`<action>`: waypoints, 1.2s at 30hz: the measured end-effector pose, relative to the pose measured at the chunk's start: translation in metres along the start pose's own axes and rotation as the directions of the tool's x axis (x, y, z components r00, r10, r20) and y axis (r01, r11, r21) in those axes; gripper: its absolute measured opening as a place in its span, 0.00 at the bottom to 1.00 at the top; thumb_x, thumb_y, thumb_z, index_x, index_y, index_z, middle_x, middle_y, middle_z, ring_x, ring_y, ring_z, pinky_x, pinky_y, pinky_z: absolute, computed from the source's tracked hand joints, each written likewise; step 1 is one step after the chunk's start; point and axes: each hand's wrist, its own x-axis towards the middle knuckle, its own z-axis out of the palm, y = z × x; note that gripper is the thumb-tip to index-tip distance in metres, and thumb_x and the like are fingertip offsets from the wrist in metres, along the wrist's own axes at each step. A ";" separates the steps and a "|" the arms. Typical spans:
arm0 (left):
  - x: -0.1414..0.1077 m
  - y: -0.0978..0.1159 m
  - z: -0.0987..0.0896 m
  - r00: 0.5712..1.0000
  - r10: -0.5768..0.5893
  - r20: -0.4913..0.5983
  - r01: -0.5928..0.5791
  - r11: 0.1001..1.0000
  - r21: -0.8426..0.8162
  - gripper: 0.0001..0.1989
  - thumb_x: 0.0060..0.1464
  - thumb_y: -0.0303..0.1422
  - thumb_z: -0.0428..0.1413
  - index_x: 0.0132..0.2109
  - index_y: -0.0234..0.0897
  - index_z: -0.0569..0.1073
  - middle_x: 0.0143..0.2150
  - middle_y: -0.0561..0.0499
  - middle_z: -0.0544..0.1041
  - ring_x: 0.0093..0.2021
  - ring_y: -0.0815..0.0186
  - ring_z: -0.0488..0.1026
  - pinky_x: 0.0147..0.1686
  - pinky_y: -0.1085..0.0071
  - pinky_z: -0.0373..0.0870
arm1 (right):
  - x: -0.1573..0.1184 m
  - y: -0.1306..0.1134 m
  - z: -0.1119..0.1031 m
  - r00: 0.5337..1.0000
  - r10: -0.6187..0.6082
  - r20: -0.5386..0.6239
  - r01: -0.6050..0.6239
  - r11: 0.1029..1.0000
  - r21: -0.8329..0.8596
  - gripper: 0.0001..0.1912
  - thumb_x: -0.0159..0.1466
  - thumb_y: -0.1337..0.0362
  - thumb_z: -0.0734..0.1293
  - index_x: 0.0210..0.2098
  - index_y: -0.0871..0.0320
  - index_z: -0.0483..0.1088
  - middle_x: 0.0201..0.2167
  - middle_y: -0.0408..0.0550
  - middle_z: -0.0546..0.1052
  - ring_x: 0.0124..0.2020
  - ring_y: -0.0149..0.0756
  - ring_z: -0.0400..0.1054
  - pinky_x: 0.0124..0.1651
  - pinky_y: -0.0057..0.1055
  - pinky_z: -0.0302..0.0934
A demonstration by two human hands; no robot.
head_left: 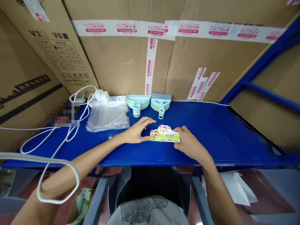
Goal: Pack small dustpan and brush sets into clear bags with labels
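Observation:
A stack of printed cards (165, 135), white and yellow-green with red pictures and a scalloped top edge, is above the middle of the blue table. My right hand (188, 141) grips its right end, fingers behind and thumb at the lower edge. At the left end, my left hand (137, 131) is open, its fingers stretched out above and its thumb tip at the lower left corner. Whether that thumb touches the cards I cannot tell. Behind the hands lie stacked light-blue dustpans (138, 102) and small light-blue brushes (161, 103) with grey bristles.
Clear plastic bags (107, 115) lie in a pile at the left. A white power strip with plugs (102, 96) and looping white cables (52, 150) are beside them. Cardboard (122, 62) walls the back of the blue table (211, 131); a blue metal frame (269, 59) stands right.

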 end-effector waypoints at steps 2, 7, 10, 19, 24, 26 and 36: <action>0.000 -0.004 0.001 1.000 -0.008 -0.001 0.008 1.000 -0.006 0.42 0.62 0.43 0.69 0.76 0.46 0.61 0.71 0.35 0.69 0.62 0.49 0.73 0.52 0.55 0.80 | 0.010 -0.011 0.006 0.996 -0.084 -0.004 0.085 0.995 0.044 0.30 0.64 0.73 0.67 0.66 0.60 0.68 0.59 0.60 0.73 0.55 0.52 0.74 0.53 0.39 0.65; -0.001 -0.010 -0.002 0.997 -0.056 0.045 0.059 0.996 -0.062 0.49 0.61 0.39 0.70 0.80 0.47 0.54 0.65 0.40 0.77 0.59 0.51 0.79 0.59 0.55 0.76 | 0.032 -0.030 0.016 0.927 -0.365 -0.087 0.372 0.924 0.088 0.34 0.64 0.79 0.62 0.68 0.58 0.68 0.61 0.58 0.76 0.63 0.52 0.70 0.60 0.44 0.66; -0.003 -0.008 -0.007 0.993 -0.120 0.010 0.120 0.993 -0.015 0.42 0.65 0.36 0.66 0.79 0.45 0.57 0.55 0.45 0.83 0.52 0.55 0.82 0.53 0.60 0.77 | 0.035 -0.031 0.016 0.864 -0.472 -0.176 0.490 0.869 0.071 0.36 0.65 0.77 0.63 0.71 0.53 0.66 0.62 0.56 0.75 0.66 0.51 0.68 0.63 0.47 0.67; -0.003 -0.003 -0.015 0.990 0.125 -0.061 -0.104 0.956 0.276 0.20 0.77 0.33 0.49 0.70 0.39 0.73 0.53 0.42 0.83 0.47 0.60 0.82 0.46 0.67 0.78 | 0.036 -0.021 0.034 0.730 -0.503 -0.463 0.470 0.861 -0.194 0.16 0.77 0.68 0.62 0.58 0.56 0.79 0.44 0.52 0.84 0.45 0.43 0.79 0.37 0.35 0.68; -0.001 0.002 -0.020 0.981 0.186 -0.048 -0.146 0.884 0.443 0.18 0.76 0.35 0.53 0.66 0.36 0.75 0.50 0.42 0.84 0.48 0.57 0.82 0.43 0.64 0.78 | 0.032 -0.017 0.031 0.644 -0.507 -0.573 0.434 0.859 -0.273 0.16 0.78 0.68 0.62 0.57 0.56 0.80 0.44 0.51 0.85 0.46 0.41 0.78 0.35 0.34 0.64; -0.001 0.001 -0.021 0.983 0.184 -0.014 -0.155 0.868 0.472 0.18 0.76 0.36 0.54 0.66 0.36 0.76 0.48 0.43 0.84 0.48 0.56 0.81 0.43 0.63 0.78 | 0.030 -0.011 0.032 0.691 -0.516 -0.506 0.402 0.856 -0.324 0.17 0.77 0.68 0.64 0.60 0.56 0.79 0.43 0.52 0.84 0.45 0.44 0.77 0.31 0.34 0.61; -0.003 -0.013 -0.025 0.985 0.039 -0.170 0.035 0.908 0.417 0.16 0.74 0.39 0.55 0.60 0.37 0.80 0.51 0.43 0.86 0.40 0.60 0.83 0.40 0.66 0.77 | 0.063 0.007 0.018 0.792 -0.552 -0.262 0.561 0.827 -0.046 0.19 0.76 0.68 0.60 0.61 0.56 0.76 0.50 0.55 0.82 0.44 0.45 0.79 0.45 0.37 0.69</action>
